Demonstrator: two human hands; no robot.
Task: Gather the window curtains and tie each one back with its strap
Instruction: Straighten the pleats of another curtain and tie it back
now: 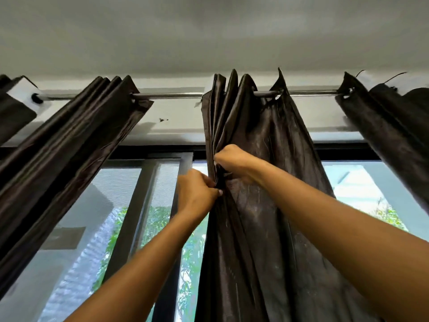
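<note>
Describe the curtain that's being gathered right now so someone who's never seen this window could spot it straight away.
Follow the metal rod that runs across the top of the window. Of the dark brown curtains hanging from it, take the middle curtain, right of the bare stretch of rod. It is the only one being held: the left hand and right hand pinch its left edge folds.

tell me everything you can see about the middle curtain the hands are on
The middle curtain is dark brown, slightly shiny fabric that hangs from a metal rod through rings at its top. Its left part is bunched into tight vertical folds; the right part spreads flatter, with pale scuffs. It hangs in front of a dark-framed window. The left hand pinches the folded left edge and the right hand grips the folds just above it. No strap shows on it.
</note>
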